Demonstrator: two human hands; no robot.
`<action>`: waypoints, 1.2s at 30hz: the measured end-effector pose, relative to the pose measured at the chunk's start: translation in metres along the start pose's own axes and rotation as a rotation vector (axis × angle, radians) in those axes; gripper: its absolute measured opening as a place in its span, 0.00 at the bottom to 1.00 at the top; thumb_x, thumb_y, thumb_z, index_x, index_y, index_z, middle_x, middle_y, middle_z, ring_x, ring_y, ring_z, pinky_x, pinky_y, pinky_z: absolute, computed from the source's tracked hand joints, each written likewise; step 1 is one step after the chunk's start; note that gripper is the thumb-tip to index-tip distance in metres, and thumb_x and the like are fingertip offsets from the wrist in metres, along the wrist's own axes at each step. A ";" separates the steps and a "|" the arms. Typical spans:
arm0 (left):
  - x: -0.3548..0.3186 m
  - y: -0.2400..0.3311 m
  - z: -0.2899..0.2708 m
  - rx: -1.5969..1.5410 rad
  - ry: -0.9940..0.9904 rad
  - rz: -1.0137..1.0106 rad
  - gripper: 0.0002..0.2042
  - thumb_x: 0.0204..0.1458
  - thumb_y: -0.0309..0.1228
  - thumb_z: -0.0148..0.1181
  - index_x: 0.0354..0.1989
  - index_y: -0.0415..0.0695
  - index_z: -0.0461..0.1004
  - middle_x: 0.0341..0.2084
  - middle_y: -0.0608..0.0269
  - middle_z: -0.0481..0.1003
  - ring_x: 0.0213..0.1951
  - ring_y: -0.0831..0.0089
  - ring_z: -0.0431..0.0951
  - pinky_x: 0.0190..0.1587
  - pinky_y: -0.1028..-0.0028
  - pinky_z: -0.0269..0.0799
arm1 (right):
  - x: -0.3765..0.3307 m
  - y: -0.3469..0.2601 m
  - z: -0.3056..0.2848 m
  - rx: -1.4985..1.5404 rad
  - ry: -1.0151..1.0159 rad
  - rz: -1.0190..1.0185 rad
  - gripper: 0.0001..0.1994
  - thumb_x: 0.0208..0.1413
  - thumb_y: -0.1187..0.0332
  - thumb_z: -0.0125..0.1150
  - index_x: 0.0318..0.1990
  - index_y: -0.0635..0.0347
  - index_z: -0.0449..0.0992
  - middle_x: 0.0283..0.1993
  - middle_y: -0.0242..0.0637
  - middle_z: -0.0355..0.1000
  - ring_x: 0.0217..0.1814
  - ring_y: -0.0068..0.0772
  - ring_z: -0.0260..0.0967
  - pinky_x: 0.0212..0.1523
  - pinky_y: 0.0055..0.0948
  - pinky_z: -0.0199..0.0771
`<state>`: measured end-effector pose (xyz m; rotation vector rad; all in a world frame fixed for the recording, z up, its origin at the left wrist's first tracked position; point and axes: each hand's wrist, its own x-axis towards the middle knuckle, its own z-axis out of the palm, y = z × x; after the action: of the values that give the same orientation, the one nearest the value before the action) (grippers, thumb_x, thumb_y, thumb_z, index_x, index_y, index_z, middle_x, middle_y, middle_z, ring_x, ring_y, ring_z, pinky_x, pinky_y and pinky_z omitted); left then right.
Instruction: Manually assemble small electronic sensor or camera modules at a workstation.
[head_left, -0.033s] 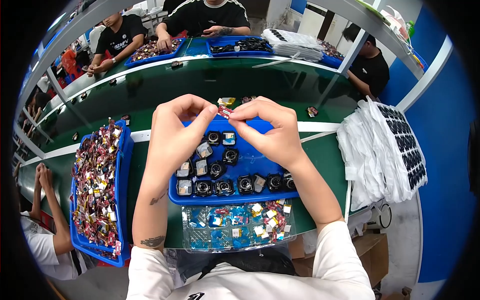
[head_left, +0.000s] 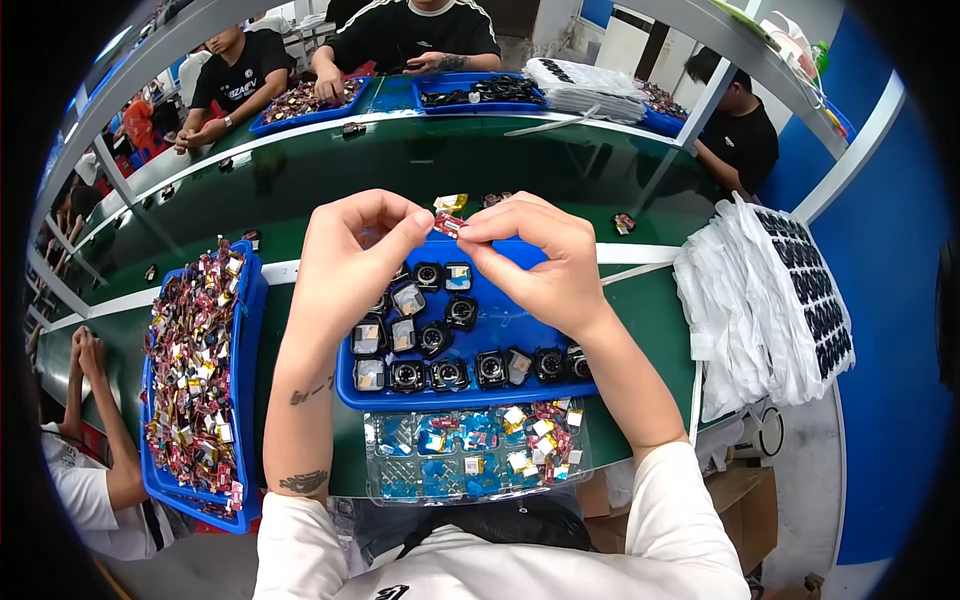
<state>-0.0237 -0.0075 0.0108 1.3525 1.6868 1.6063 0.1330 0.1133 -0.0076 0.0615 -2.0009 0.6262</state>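
A small red circuit board [head_left: 449, 224] is held above the far edge of a blue tray [head_left: 515, 345]. My left hand [head_left: 358, 255] pinches its left end between thumb and fingertips. On its right end, the thumb and fingers of my right hand [head_left: 540, 250] are closed. A yellow-and-silver piece [head_left: 451, 203] shows just behind the board; whether it is attached I cannot tell. In the tray lie several black square watch cases [head_left: 407, 376], some showing round openings and others pale inner parts. My forearms partly cover the tray's sides.
A clear plastic tray [head_left: 400, 482] with red boards and white pieces sits nearest me. At left stands a blue bin [head_left: 250, 300] heaped with wired boards. White foam sheets [head_left: 725, 310] holding black parts are stacked at right. Co-workers sit across the green conveyor belt [head_left: 400, 165].
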 end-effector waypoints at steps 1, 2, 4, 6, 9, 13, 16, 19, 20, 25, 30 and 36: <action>0.001 0.001 -0.002 0.002 0.002 0.001 0.08 0.52 0.30 0.62 0.31 0.36 0.77 0.24 0.70 0.75 0.29 0.85 0.71 0.35 0.82 0.66 | 0.000 0.000 0.001 0.002 0.001 -0.002 0.05 0.43 0.78 0.65 0.30 0.61 0.79 0.30 0.35 0.77 0.34 0.29 0.75 0.37 0.25 0.73; 0.001 0.001 -0.003 -0.015 -0.016 0.043 0.08 0.52 0.30 0.62 0.32 0.36 0.76 0.25 0.70 0.75 0.30 0.85 0.71 0.35 0.83 0.66 | -0.001 0.000 0.003 0.051 0.006 0.040 0.05 0.44 0.78 0.65 0.30 0.62 0.79 0.31 0.35 0.77 0.33 0.27 0.74 0.37 0.24 0.73; 0.001 0.005 -0.003 0.066 0.023 0.155 0.08 0.49 0.29 0.64 0.34 0.38 0.76 0.30 0.67 0.76 0.36 0.82 0.73 0.37 0.80 0.66 | -0.002 -0.001 0.003 0.099 0.011 0.081 0.04 0.44 0.78 0.65 0.30 0.62 0.79 0.31 0.35 0.77 0.33 0.25 0.74 0.37 0.23 0.73; -0.004 0.016 -0.001 0.212 0.060 0.338 0.09 0.46 0.28 0.66 0.35 0.39 0.76 0.32 0.66 0.76 0.38 0.79 0.73 0.39 0.78 0.66 | -0.001 -0.003 0.001 0.384 0.024 0.357 0.04 0.47 0.78 0.65 0.32 0.64 0.78 0.33 0.35 0.77 0.34 0.22 0.74 0.38 0.21 0.73; -0.005 0.019 -0.001 0.417 0.067 0.566 0.13 0.37 0.26 0.68 0.35 0.42 0.77 0.37 0.63 0.76 0.44 0.70 0.73 0.44 0.72 0.66 | -0.002 0.000 -0.004 0.609 -0.032 0.446 0.05 0.49 0.77 0.65 0.35 0.66 0.77 0.35 0.37 0.76 0.36 0.21 0.73 0.40 0.20 0.74; -0.005 0.019 -0.002 0.428 -0.033 0.636 0.13 0.34 0.23 0.69 0.31 0.41 0.77 0.35 0.60 0.76 0.41 0.67 0.74 0.44 0.70 0.68 | -0.001 -0.001 -0.006 0.721 -0.081 0.523 0.06 0.50 0.76 0.64 0.36 0.67 0.76 0.34 0.39 0.76 0.37 0.25 0.75 0.40 0.22 0.76; -0.006 0.020 -0.004 0.394 -0.062 0.653 0.11 0.33 0.22 0.69 0.29 0.41 0.78 0.33 0.61 0.76 0.39 0.67 0.75 0.42 0.71 0.69 | 0.000 -0.001 -0.008 0.857 -0.083 0.636 0.05 0.52 0.76 0.61 0.35 0.68 0.74 0.34 0.42 0.76 0.35 0.29 0.76 0.40 0.26 0.77; -0.006 0.020 -0.004 0.401 -0.058 0.669 0.09 0.33 0.22 0.70 0.27 0.41 0.79 0.32 0.61 0.77 0.38 0.67 0.75 0.41 0.71 0.70 | -0.002 0.003 -0.010 1.010 -0.089 0.679 0.06 0.53 0.73 0.61 0.36 0.68 0.75 0.32 0.43 0.76 0.35 0.30 0.77 0.38 0.27 0.78; -0.006 0.018 -0.004 0.392 -0.036 0.684 0.09 0.33 0.22 0.70 0.26 0.41 0.79 0.32 0.61 0.77 0.39 0.67 0.75 0.41 0.71 0.70 | -0.002 0.004 -0.010 1.051 -0.091 0.693 0.07 0.54 0.73 0.61 0.36 0.68 0.75 0.32 0.43 0.76 0.35 0.30 0.77 0.38 0.27 0.78; -0.004 0.017 -0.003 0.358 0.013 0.725 0.09 0.33 0.23 0.71 0.26 0.41 0.79 0.34 0.60 0.78 0.39 0.67 0.75 0.42 0.70 0.70 | -0.003 0.004 -0.008 1.133 -0.074 0.733 0.07 0.54 0.72 0.60 0.37 0.68 0.75 0.33 0.43 0.76 0.35 0.30 0.76 0.39 0.26 0.78; -0.007 0.017 0.000 0.312 -0.055 0.651 0.11 0.34 0.24 0.72 0.28 0.40 0.78 0.30 0.59 0.79 0.38 0.67 0.76 0.44 0.70 0.70 | 0.000 -0.003 -0.003 1.132 -0.118 0.786 0.08 0.55 0.71 0.59 0.39 0.67 0.74 0.31 0.39 0.74 0.32 0.25 0.74 0.36 0.22 0.76; -0.006 0.013 -0.002 0.191 -0.076 0.380 0.05 0.46 0.24 0.65 0.27 0.37 0.75 0.27 0.60 0.78 0.31 0.77 0.78 0.35 0.78 0.71 | 0.003 -0.001 -0.015 0.981 -0.231 0.848 0.13 0.54 0.73 0.58 0.47 0.65 0.72 0.31 0.36 0.72 0.31 0.20 0.71 0.30 0.17 0.72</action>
<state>-0.0185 -0.0159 0.0220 1.8983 1.6434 1.5922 0.1436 0.1201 0.0010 -0.1417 -1.6831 2.1764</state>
